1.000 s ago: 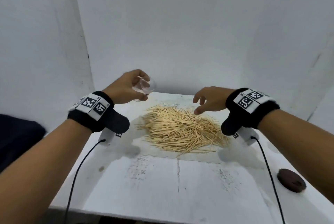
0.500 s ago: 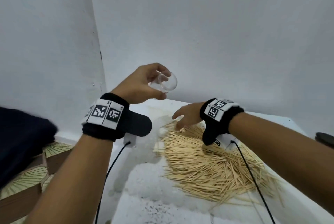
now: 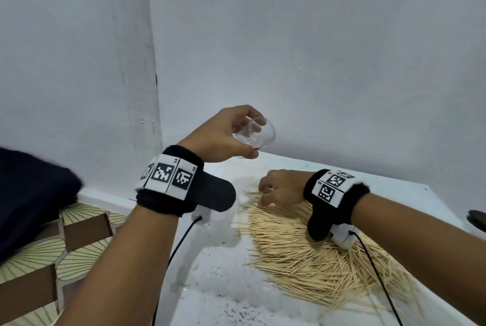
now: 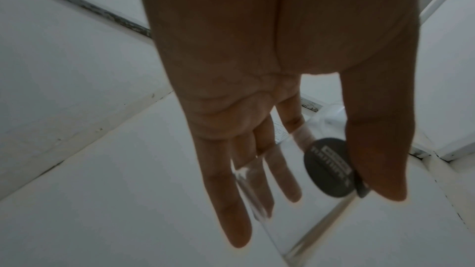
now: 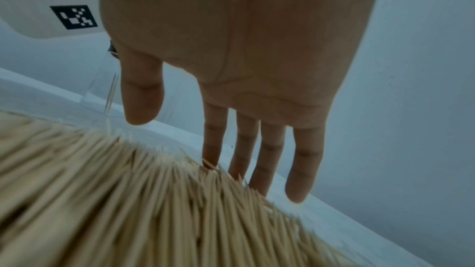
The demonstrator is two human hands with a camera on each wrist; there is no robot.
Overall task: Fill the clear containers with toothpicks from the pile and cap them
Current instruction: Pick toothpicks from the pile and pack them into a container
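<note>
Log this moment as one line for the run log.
left hand: holds clear container raised, looks empty, uncapped | right hand: fingers extended, touching far edge of toothpick pile | table: pile unsorted

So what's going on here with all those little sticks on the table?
A person is packing toothpicks into small clear containers. The left hand holds one clear container up above the white table, tipped on its side; it looks empty and has no cap on. The right hand reaches down with straight fingers onto the far edge of the toothpick pile, about to gather some. No toothpicks are picked up yet. A dark round disc, maybe a cap, lies at the table's right edge.
</note>
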